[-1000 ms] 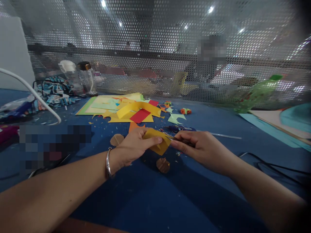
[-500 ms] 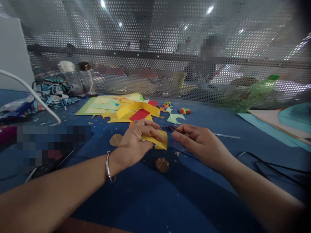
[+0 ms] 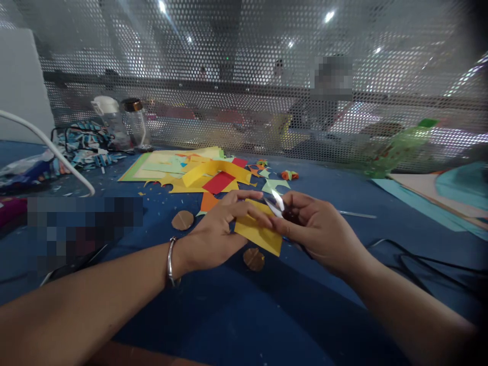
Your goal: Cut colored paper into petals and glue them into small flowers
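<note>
My left hand (image 3: 223, 229) pinches a piece of yellow paper (image 3: 261, 231) between thumb and fingers, above the blue table. In my right hand (image 3: 316, 221) is a pair of scissors (image 3: 276, 204), its handles mostly hidden by the fingers. The blades look parted and point toward the paper's upper edge; whether they touch it I cannot tell. A brown round disc (image 3: 253, 259) lies on the table just below the paper. Left of my left hand lies another brown disc (image 3: 182, 220). An orange paper scrap (image 3: 208, 202) shows behind the left fingers.
Cut coloured paper (image 3: 168, 168) lies in a pile at the back. Two bottles (image 3: 133, 122) stand by the perforated metal screen (image 3: 229, 112). A green bottle (image 3: 400, 147) leans at the right near paper sheets (image 3: 423, 203). A black cable (image 3: 404, 259) runs along the right; a white cable (image 3: 49, 145) arches at left.
The yellow paper has swung down and right, showing more of its flat face. My right hand has turned the scissors, and their blades now show apart. My left fingers have shifted right.
</note>
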